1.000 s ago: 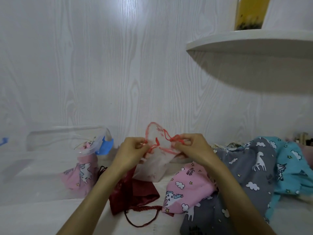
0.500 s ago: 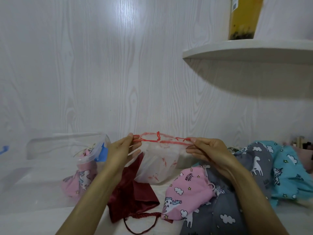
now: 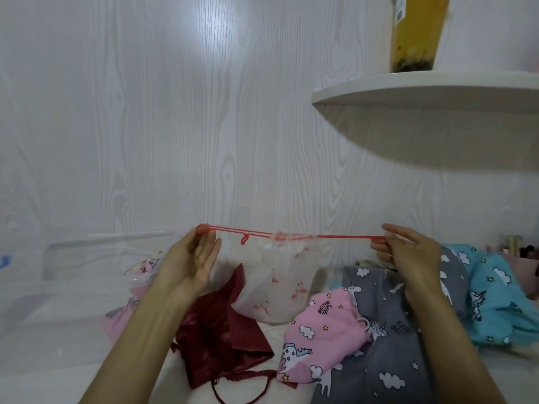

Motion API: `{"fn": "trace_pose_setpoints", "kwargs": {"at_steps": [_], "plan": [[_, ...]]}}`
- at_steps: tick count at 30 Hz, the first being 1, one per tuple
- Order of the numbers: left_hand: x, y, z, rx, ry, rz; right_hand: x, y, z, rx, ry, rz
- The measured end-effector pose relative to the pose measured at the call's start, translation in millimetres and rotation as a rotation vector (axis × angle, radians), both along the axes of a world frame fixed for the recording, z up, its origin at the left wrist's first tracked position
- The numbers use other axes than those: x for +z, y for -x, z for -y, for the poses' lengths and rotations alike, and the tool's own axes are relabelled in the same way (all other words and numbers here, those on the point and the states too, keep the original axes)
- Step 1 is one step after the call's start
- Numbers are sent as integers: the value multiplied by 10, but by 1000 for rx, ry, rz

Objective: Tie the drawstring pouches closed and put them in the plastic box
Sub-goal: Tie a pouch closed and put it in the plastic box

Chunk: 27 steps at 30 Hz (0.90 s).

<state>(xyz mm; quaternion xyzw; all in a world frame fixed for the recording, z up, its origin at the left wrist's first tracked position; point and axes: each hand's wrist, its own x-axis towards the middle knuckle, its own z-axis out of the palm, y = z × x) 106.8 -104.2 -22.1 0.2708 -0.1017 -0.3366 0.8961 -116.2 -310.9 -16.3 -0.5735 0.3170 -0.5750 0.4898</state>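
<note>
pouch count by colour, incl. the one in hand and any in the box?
White flamingo pouch, held by its red drawstring: 1
Dark red pouch: 1
Pink unicorn pouches: 2, one on the bed, one in the plastic box
Grey unicorn pouch: 1
Blue unicorn pouch: 1
Total: 6

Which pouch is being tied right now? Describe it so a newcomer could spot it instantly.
Below the white wall shelf, between the left hand and right hand, hangs a translucent white pouch with pink flamingo prints. Unlike the neighbouring fabric pouches, it is see-through, on a taut red drawstring.
</note>
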Motion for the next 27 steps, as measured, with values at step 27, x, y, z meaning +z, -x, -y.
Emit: {"fn": "trace_pose_setpoints", "kwargs": {"at_steps": [27], "plan": [[81, 359, -59, 43, -792, 1535, 153, -282, -616, 308, 296, -635]]}}
